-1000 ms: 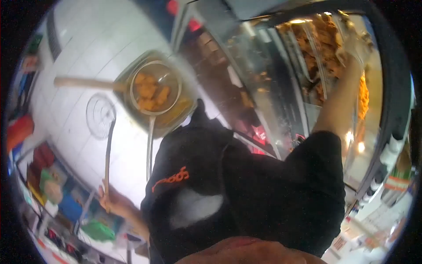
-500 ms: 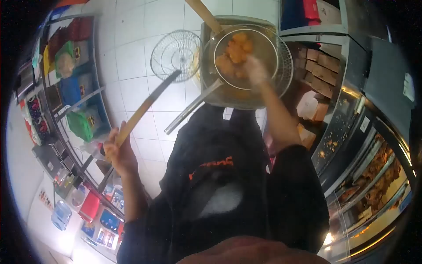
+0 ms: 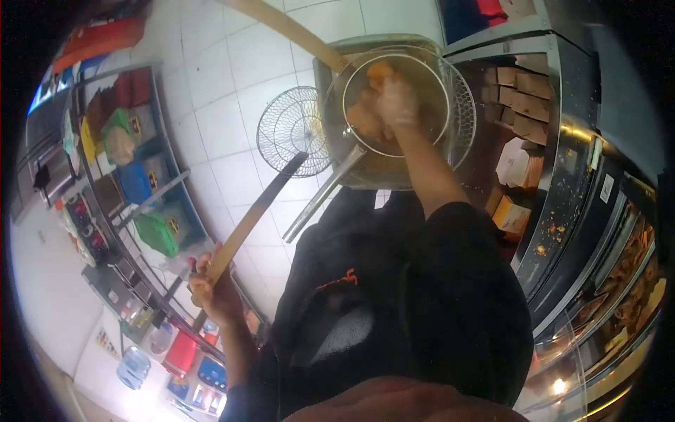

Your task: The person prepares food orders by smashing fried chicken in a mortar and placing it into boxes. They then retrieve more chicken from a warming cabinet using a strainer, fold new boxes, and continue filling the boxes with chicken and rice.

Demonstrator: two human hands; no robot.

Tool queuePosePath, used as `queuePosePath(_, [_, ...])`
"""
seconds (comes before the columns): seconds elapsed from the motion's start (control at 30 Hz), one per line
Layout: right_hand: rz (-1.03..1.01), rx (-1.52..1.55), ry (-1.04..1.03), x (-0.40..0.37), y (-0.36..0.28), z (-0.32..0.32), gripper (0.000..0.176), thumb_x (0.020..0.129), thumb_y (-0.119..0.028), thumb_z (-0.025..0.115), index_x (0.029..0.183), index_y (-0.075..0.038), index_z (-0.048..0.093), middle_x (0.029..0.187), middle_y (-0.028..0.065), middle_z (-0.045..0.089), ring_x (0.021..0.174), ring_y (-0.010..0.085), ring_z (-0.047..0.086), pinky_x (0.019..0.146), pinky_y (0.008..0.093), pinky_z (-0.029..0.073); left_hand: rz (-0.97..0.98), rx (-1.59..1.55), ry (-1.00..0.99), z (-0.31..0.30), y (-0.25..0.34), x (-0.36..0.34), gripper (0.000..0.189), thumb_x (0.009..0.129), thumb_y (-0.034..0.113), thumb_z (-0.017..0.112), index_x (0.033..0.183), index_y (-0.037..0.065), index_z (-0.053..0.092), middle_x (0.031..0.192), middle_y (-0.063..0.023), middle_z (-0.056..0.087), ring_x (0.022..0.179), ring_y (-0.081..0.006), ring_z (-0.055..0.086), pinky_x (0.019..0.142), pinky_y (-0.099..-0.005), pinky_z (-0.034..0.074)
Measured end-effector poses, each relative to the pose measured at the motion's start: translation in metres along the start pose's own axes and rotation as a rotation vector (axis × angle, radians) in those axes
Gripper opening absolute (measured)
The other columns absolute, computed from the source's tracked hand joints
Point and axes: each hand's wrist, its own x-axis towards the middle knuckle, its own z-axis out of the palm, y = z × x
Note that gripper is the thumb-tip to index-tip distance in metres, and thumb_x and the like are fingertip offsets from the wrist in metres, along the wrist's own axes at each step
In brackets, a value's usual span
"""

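Note:
My left hand (image 3: 214, 292) is wrapped round the wooden handle of a wire skimmer (image 3: 242, 235). The skimmer's round mesh head hangs to the left of a rectangular vat (image 3: 373, 42). Over the vat rests a round strainer (image 3: 349, 74) with a metal handle, holding orange-brown fried pieces (image 3: 362, 112). My right hand (image 3: 398, 104) is down on those pieces, blurred, its fingers not clear. Beneath the strainer lies a larger wire skimmer (image 3: 465, 105), whose wooden handle slopes to the upper left.
A shelf rack (image 3: 165, 162) with coloured bins runs along the left. At the right, stacked cardboard boxes (image 3: 527, 105) fill a metal shelf, beside a display case (image 3: 612, 281) with browned food. White floor tiles (image 3: 218, 126) lie between rack and vat.
My right hand has moved left, further over the fried pieces. The left-hand skimmer appears lower and farther right as the view shifts, its head now nearer the vat.

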Motion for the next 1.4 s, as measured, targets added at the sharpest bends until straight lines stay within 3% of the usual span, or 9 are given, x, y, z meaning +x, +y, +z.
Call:
queuePosePath(0.17, [0.368, 1.478, -0.436, 0.005, 0.021, -0.004, 0.041, 0.091, -0.025, 0.046, 0.127, -0.005, 0.051, 0.11, 0.0208, 0.063, 0.1, 0.0271, 0.063, 0.082, 0.0391, 0.052, 0.007, -0.118, 0.077, -0.003, -0.003, -0.007, 0.019, 0.088, 0.027, 0.06, 0.094, 0.01, 0.055, 0.127, -0.0167, 0.052, 0.122, -0.0487, 0.045, 0.106, -0.0608, 0.03])
queuePosePath(0.3, [0.149, 0.707, 0.075, -0.006, 0.033, 0.017, 0.033, 0.079, -0.023, 0.064, 0.104, -0.002, 0.067, 0.11, 0.0185, 0.064, 0.107, 0.0251, 0.06, 0.092, 0.0419, 0.046, 0.105, -0.372, -0.055, 0.03, -0.012, 0.008, 0.02, 0.092, 0.026, 0.053, 0.095, 0.006, 0.051, 0.127, -0.0193, 0.05, 0.119, -0.0453, 0.048, 0.106, -0.0565, 0.035])
queuePosePath(0.33, [0.027, -0.172, -0.155, -0.047, -0.002, -0.118, 0.041, 0.079, -0.024, 0.064, 0.114, -0.001, 0.062, 0.109, 0.0197, 0.063, 0.107, 0.0284, 0.059, 0.094, 0.0422, 0.045, 0.077, -0.413, -0.068, 0.045, 0.006, 0.004, 0.021, 0.093, 0.027, 0.052, 0.093, 0.006, 0.049, 0.129, -0.0195, 0.048, 0.119, -0.0445, 0.048, 0.107, -0.0554, 0.036])
queuePosePath(0.37, [0.218, 0.332, -0.438, -0.053, 0.013, -0.121, 0.044, 0.079, -0.025, 0.066, 0.116, 0.0, 0.06, 0.106, 0.0212, 0.063, 0.105, 0.0299, 0.059, 0.094, 0.0418, 0.045, 0.044, -0.429, -0.171, 0.036, -0.001, 0.012, 0.021, 0.093, 0.027, 0.052, 0.093, 0.006, 0.049, 0.129, -0.0195, 0.048, 0.119, -0.0445, 0.048, 0.107, -0.0554, 0.036])
queuePosePath(0.6, [-0.127, 1.884, 0.121, -0.215, 0.066, -0.326, 0.038, 0.081, -0.014, 0.064, 0.115, 0.001, 0.054, 0.108, 0.0136, 0.06, 0.106, 0.0242, 0.056, 0.091, 0.0373, 0.047, 0.056, -0.406, -0.252, 0.065, 0.001, 0.049, 0.027, 0.092, 0.027, 0.05, 0.095, 0.002, 0.04, 0.132, -0.0183, 0.043, 0.127, -0.0423, 0.04, 0.112, -0.0517, 0.031])
queuePosePath(0.7, [-0.281, 1.697, 0.683, -0.286, 0.059, -0.461, 0.038, 0.08, -0.009, 0.063, 0.116, -0.002, 0.053, 0.111, 0.0137, 0.058, 0.101, 0.0249, 0.056, 0.09, 0.04, 0.046, 0.132, 0.91, -0.262, 0.111, 0.071, 0.043, 0.03, 0.093, 0.029, 0.051, 0.1, 0.001, 0.042, 0.134, -0.0235, 0.038, 0.129, -0.0464, 0.035, 0.113, -0.0513, 0.028])
queuePosePath(1.03, [-0.686, 1.643, 1.467, -0.352, 0.154, -0.678, 0.03, 0.093, -0.017, 0.048, 0.121, -0.011, 0.055, 0.125, 0.0132, 0.054, 0.115, 0.0245, 0.051, 0.097, 0.0404, 0.043, 0.171, -0.339, -0.356, 0.16, 0.077, 0.056, 0.037, 0.095, 0.043, 0.049, 0.091, 0.007, 0.041, 0.137, -0.0274, 0.031, 0.128, -0.0494, 0.035, 0.113, -0.0545, 0.027])
queuePosePath(1.27, [-0.57, 1.63, 1.581, -0.353, 0.105, -0.59, 0.024, 0.087, -0.014, 0.056, 0.11, -0.008, 0.058, 0.098, 0.0075, 0.059, 0.087, 0.0218, 0.057, 0.075, 0.0344, 0.049, 0.139, -0.247, -0.255, 0.148, 0.072, 0.057, 0.032, 0.093, 0.039, 0.056, 0.082, 0.011, 0.046, 0.138, -0.027, 0.03, 0.125, -0.0484, 0.039, 0.112, -0.0569, 0.027])
queuePosePath(1.4, [-0.23, 0.979, 1.233, -0.302, 0.121, -0.457, 0.021, 0.087, -0.016, 0.059, 0.106, -0.007, 0.061, 0.08, 0.0073, 0.062, 0.069, 0.0195, 0.059, 0.069, 0.0359, 0.051, 0.195, 0.008, -0.355, 0.121, 0.06, 0.049, 0.072, 0.098, 0.052, 0.033, 0.132, -0.011, 0.038, 0.139, -0.027, 0.032, 0.132, -0.0436, 0.033, 0.115, -0.0492, 0.022])
